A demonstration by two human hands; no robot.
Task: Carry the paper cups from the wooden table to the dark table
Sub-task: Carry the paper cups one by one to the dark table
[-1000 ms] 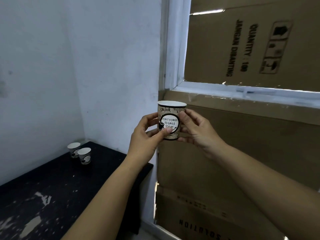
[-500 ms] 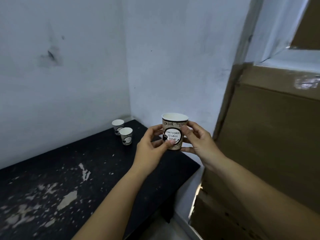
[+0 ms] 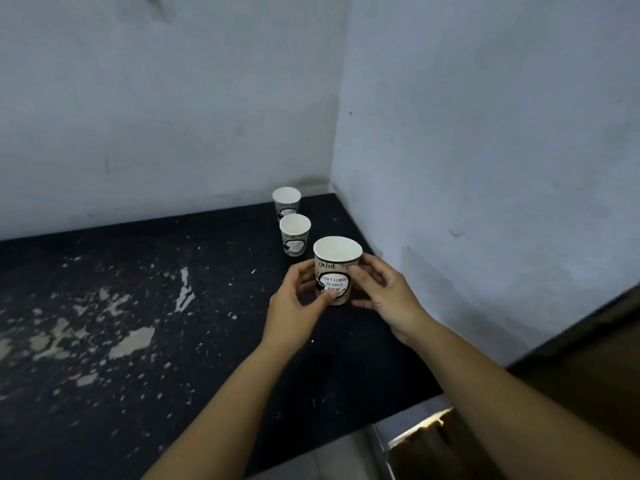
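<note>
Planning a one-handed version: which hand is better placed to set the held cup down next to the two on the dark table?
Probably the left hand: it grips the held cup on the side facing open dark table, while the right hand is beside the wall.

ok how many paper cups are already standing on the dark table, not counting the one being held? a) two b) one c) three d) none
a: two cups stand on the dark table near the corner, the far cup and the near cup, while the left hand and right hand grip the held cup.
</note>
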